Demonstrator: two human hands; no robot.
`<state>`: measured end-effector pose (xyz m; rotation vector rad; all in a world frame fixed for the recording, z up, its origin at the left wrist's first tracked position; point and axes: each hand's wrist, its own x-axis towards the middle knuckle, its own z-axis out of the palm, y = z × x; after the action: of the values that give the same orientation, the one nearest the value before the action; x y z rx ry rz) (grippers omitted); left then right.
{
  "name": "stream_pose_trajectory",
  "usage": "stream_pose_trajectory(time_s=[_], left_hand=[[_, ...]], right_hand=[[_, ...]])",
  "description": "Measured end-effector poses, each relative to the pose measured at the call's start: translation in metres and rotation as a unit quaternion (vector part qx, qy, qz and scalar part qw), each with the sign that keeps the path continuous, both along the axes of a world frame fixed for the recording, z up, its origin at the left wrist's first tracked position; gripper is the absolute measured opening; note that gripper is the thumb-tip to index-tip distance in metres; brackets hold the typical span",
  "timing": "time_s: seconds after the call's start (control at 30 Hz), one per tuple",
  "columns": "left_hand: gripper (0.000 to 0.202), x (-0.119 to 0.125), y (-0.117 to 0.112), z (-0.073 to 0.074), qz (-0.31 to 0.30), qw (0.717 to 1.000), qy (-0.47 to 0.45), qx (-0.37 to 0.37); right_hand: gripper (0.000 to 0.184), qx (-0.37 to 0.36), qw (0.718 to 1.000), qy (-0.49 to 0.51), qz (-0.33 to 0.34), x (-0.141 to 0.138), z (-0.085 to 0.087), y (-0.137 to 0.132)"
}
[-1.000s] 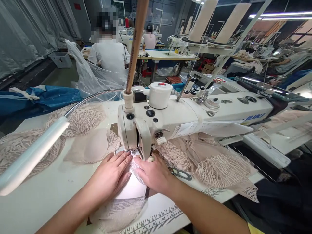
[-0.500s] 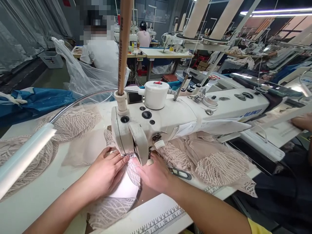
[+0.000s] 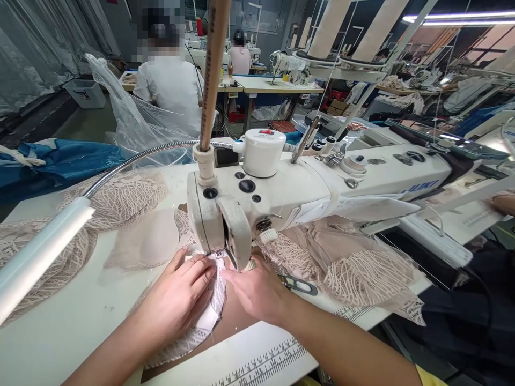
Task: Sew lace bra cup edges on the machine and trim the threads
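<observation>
- Lace cup [image 3: 218, 296] pinned flat on table [image 3: 60, 332] beneath both sets of fingers, front edge at presser foot [image 3: 219, 253], just ahead of fingertips.
- Left hand [image 3: 181, 300] spread flat on it, fingers straight and together, gripping nothing.
- Right hand [image 3: 257, 292] alongside, fingers together, pressing cloth's right edge.
- Sewing machine [image 3: 281, 198] looming above fingers; lace pile [image 3: 362, 273] well right of them.

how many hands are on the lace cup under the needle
2: the left hand flat on the lace cup left of the presser foot, the right hand just right of it.
</observation>
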<state>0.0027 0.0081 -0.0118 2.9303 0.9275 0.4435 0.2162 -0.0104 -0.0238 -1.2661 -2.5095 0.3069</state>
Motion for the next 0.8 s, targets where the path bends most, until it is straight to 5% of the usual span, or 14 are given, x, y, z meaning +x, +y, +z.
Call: stream_pose_trajectory(time_s=[0.33,0.8], left_hand=[[0.023,-0.003,0.003,0.0,0.017,1.0,-0.015,-0.008],[0.032,-0.012,0.014,-0.006,-0.072,0.997,0.003,-0.04]], right_hand=[[0.026,0.008,0.999,-0.03,0.011,-0.006,0.006,0.006],[0.031,0.026,0.999,-0.029,0.009,-0.004,0.003,0.003]])
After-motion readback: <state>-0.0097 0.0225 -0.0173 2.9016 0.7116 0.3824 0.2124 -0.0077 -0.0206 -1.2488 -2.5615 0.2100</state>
